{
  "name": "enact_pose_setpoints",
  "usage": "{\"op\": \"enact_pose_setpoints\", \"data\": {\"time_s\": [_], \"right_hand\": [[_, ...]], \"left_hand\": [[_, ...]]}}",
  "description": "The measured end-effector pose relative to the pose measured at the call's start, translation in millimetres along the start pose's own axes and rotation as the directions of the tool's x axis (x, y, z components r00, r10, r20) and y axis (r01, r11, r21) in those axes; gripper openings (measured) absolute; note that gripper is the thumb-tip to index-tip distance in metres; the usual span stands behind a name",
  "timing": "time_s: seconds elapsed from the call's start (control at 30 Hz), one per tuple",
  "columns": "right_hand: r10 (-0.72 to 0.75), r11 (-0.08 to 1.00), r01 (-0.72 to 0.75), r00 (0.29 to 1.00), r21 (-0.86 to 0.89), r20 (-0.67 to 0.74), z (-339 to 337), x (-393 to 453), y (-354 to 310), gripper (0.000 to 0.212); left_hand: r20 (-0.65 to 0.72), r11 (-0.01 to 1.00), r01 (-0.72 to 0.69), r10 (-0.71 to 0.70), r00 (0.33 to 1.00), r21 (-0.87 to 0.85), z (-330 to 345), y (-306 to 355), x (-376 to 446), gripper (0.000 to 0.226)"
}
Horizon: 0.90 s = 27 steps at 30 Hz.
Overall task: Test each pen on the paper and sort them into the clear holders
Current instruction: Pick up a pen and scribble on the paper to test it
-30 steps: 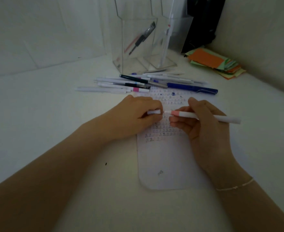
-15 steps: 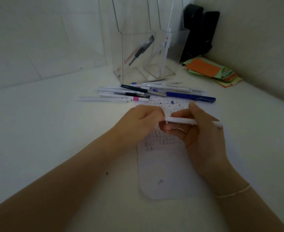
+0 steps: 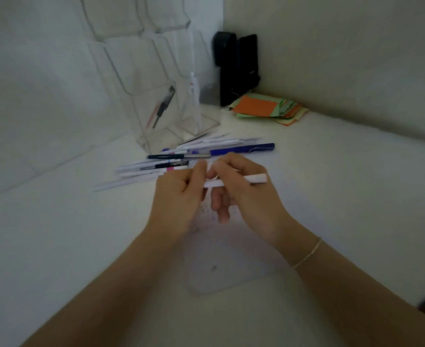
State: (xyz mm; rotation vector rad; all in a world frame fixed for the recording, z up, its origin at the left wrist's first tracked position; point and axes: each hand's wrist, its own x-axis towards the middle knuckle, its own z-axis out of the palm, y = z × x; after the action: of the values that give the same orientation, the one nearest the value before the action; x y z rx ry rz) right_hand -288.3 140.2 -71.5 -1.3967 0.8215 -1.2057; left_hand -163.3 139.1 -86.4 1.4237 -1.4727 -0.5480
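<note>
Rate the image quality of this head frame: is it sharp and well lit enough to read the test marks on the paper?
Head view: dim, flat light with a grey cast. Motion blur smears both hands, left hand and right hand, the white pen they hold, and the paper, so its marks are unreadable. Wide-angle distortion bends the clear holders. The orange sticky notes stay recognisable.

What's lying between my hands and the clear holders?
In the head view, a loose row of pens, including a dark blue pen, lies between the hands and the clear holders.
</note>
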Motion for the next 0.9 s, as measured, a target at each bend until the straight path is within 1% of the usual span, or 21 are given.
{"op": "enact_pose_setpoints", "data": {"time_s": [0.07,0.1,0.17,0.23,0.27,0.3,0.33,0.37,0.4,0.43,0.5,0.53,0.57,0.6,0.63,0.67,0.7,0.73,0.8,0.83,0.9], "right_hand": [[-0.002,0.999,0.002,1.0,-0.042,-0.017,-15,-6,-19,0.027],[0.001,0.999,-0.003,0.999,-0.034,-0.038,-28,-12,-30,0.026],[0.005,1.0,-0.004,0.995,0.014,-0.101,-60,-27,-53,0.02],[-0.034,0.999,0.041,0.969,0.025,-0.246,-99,-49,-72,0.014],[-0.083,0.996,0.087,0.93,-0.006,-0.358,-120,-63,-78,0.012],[-0.153,0.988,0.135,0.865,-0.072,-0.478,-140,-77,-81,0.014],[-0.233,0.972,0.167,0.776,-0.166,-0.585,-159,-92,-81,0.016],[-0.313,0.947,0.168,0.682,-0.274,-0.661,-176,-108,-78,0.018],[-0.381,0.917,0.149,0.596,-0.369,-0.707,-192,-123,-72,0.018],[-0.425,0.894,0.118,0.529,-0.432,-0.735,-207,-138,-64,0.019],[-0.432,0.883,0.024,0.428,-0.468,-0.794,-233,-166,-42,0.025],[-0.411,0.887,-0.036,0.392,-0.46,-0.823,-245,-181,-28,0.029],[-0.374,0.891,-0.107,0.379,-0.441,-0.847,-256,-195,-13,0.03],[-0.318,0.886,-0.201,0.392,-0.417,-0.863,-265,-209,3,0.027],[-0.238,0.858,-0.332,0.422,-0.393,-0.875,-275,-222,21,0.02],[-0.134,0.805,-0.473,0.446,-0.359,-0.885,-284,-234,40,0.013],[-0.013,0.745,-0.589,0.454,-0.311,-0.891,-292,-246,58,0.01],[0.119,0.701,-0.67,0.448,-0.244,-0.886,-298,-256,76,0.012],[0.369,0.638,-0.765,0.405,-0.089,-0.836,-304,-271,106,0.016],[0.455,0.594,-0.803,0.378,-0.041,-0.806,-306,-278,118,0.017],[0.552,0.478,-0.877,0.343,-0.05,-0.76,-310,-288,141,0.015]], "left_hand": [[-0.023,0.995,-0.067,0.068,0.997,0.068,2,12,-2,0.048],[-0.03,0.994,-0.089,0.091,0.995,0.069,5,21,-4,0.047],[-0.022,0.995,-0.098,0.098,0.995,0.002,19,41,-7,0.042],[0.042,0.993,-0.09,0.094,0.995,-0.072,42,63,-12,0.03],[0.101,0.992,-0.095,0.103,0.989,-0.083,57,73,-16,0.023],[0.174,0.991,-0.116,0.126,0.977,-0.067,75,83,-22,0.018],[0.251,0.988,-0.153,0.155,0.955,-0.026,94,90,-28,0.015],[0.322,0.977,-0.212,0.193,0.927,0.024,114,95,-35,0.016],[0.38,0.957,-0.284,0.239,0.894,0.065,134,100,-42,0.018],[0.43,0.929,-0.359,0.289,0.855,0.089,154,103,-48,0.02],[0.507,0.861,-0.499,0.389,0.77,0.098,191,108,-56,0.023],[0.541,0.827,-0.552,0.417,0.73,0.108,207,111,-59,0.023],[0.565,0.804,-0.583,0.427,0.706,0.121,222,114,-61,0.024],[0.575,0.793,-0.595,0.427,0.697,0.133,235,116,-63,0.025],[0.577,0.787,-0.599,0.424,0.698,0.147,245,119,-64,0.024],[0.572,0.78,-0.604,0.424,0.703,0.164,253,120,-66,0.021],[0.562,0.773,-0.609,0.428,0.708,0.178,258,121,-67,0.018],[0.553,0.77,-0.611,0.433,0.712,0.185,261,120,-67,0.017],[0.548,0.774,-0.61,0.441,0.711,0.169,261,117,-65,0.019],[0.548,0.777,-0.609,0.444,0.709,0.159,260,115,-64,0.022],[0.543,0.776,-0.612,0.451,0.708,0.154,260,115,-65,0.026]]}}
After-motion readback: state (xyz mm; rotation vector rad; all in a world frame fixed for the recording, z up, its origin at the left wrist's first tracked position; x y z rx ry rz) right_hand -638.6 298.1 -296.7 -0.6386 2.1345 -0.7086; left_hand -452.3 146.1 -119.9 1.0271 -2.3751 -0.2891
